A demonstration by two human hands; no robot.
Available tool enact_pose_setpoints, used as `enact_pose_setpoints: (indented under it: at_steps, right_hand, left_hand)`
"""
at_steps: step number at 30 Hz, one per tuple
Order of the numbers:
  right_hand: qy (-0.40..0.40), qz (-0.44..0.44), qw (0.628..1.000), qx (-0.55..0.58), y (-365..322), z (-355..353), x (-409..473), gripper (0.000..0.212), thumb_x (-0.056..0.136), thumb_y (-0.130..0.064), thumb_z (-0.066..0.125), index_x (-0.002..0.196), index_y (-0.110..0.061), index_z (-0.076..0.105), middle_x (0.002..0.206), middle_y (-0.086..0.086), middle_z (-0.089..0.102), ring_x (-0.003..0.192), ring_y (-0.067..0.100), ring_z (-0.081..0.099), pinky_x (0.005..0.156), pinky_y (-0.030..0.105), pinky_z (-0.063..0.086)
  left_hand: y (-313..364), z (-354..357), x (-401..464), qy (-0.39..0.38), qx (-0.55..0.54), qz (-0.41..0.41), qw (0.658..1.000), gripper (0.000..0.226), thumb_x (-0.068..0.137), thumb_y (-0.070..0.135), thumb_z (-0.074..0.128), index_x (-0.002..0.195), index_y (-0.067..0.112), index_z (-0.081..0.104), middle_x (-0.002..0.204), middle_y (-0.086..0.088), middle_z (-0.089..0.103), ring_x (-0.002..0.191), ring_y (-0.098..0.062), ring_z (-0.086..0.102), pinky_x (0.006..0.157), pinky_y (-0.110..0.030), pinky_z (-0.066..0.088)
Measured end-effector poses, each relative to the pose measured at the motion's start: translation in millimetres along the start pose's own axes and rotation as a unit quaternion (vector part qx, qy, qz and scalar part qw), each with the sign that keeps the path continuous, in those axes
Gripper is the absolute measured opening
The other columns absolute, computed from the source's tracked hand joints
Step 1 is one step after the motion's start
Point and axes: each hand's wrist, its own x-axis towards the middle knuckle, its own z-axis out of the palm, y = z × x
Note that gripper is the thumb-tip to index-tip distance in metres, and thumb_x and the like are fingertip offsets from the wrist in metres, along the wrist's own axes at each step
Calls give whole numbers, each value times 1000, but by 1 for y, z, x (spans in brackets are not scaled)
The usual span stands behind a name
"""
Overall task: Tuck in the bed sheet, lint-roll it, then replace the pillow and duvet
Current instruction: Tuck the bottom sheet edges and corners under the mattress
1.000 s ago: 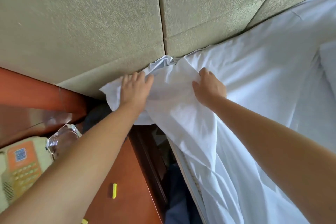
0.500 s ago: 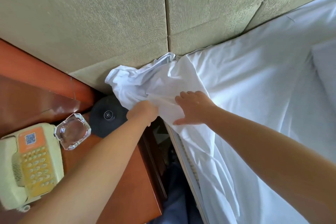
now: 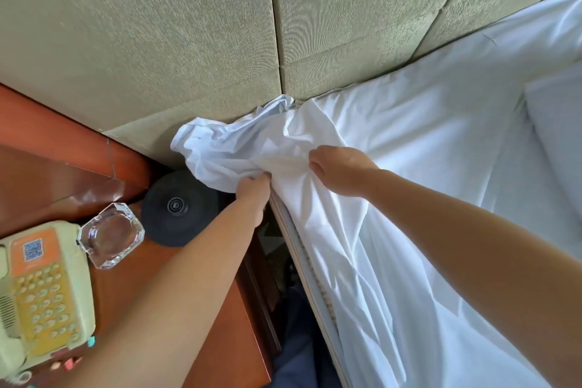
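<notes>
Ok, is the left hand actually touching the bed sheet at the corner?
Touching. The head view shows the left hand gripping a bunched fold of the bed sheet beside the mattress edge.

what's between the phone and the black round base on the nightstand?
In the head view, a clear glass ashtray sits between the phone and the black round base, touching or nearly touching both.

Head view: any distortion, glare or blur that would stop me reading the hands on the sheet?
Head view: wide-angle bending curves the headboard panels; daylight from the right washes out the sheet; a shiny reflection on the nightstand's raised wooden back; slight softness at the edges; left hand and right hand gripping the sheet stay sharp.
</notes>
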Motion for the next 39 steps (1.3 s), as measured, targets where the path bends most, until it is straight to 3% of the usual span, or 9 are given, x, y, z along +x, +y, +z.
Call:
enact_pose_setpoints:
  at_steps: [7,14,20,23,25,29,33,35,39]
  right_hand:
    - [26,36,999,-2,4,-2,2,30,103,-27,29,109,-9,52,114,10,57,99,32,57,77,35,41]
    - [44,56,997,-27,15,-4,4,30,103,-28,27,106,-10,52,112,9,58,96,33,59,75,36,42]
    - [40,61,997,-25,17,0,6,30,103,-28,27,106,-10,51,112,10,57,96,33,59,75,37,44]
    - [33,63,997,-25,16,1,7,31,103,-29,27,109,-10,51,114,10,56,98,32,58,76,36,43]
    - [27,66,997,-25,16,2,8,32,103,-29,27,110,-9,51,116,9,55,99,32,58,77,36,42]
    - [16,64,998,-17,14,5,13,33,102,-32,31,110,-11,55,116,7,53,103,31,56,74,32,38]
    - [59,59,996,-15,14,1,23,31,100,-31,37,109,-11,59,117,8,52,113,27,50,79,35,43]
    - [79,59,995,-18,18,-2,28,27,99,-28,41,111,-12,58,120,8,50,115,27,47,83,36,42]
    - [100,98,990,-2,25,-7,42,32,98,-28,42,125,-15,52,129,6,44,120,25,43,92,37,39]
  left_hand:
    - [14,1,3,107,-183,64,975,10,97,15,38,104,14,45,106,-8,56,84,-22,57,68,-34,54]
    - [16,-28,0,126,140,212,959,40,88,29,65,118,16,42,105,-2,49,89,-22,50,69,-31,42]
    - [17,-34,6,184,83,206,957,27,91,7,51,117,11,54,107,-2,53,99,-23,55,78,-32,47]
    - [14,-48,2,157,252,320,900,27,87,0,54,113,9,55,96,-10,62,86,-28,62,62,-34,45]
    - [15,-54,2,110,411,281,860,29,78,7,71,105,15,63,81,-4,66,69,-20,66,47,-26,41]
    - [8,-53,17,132,580,175,784,31,96,2,42,124,-4,54,75,1,48,57,-3,37,33,-9,29]
    - [13,-42,18,76,755,214,616,55,91,7,14,129,18,52,126,-3,53,94,-3,50,75,-9,36]
    - [18,-35,20,107,752,233,607,29,91,23,47,118,28,57,121,4,54,114,-15,48,88,-27,33]
    - [43,-11,20,121,662,310,672,22,92,18,46,104,17,64,109,-3,62,105,-24,58,80,-32,40]
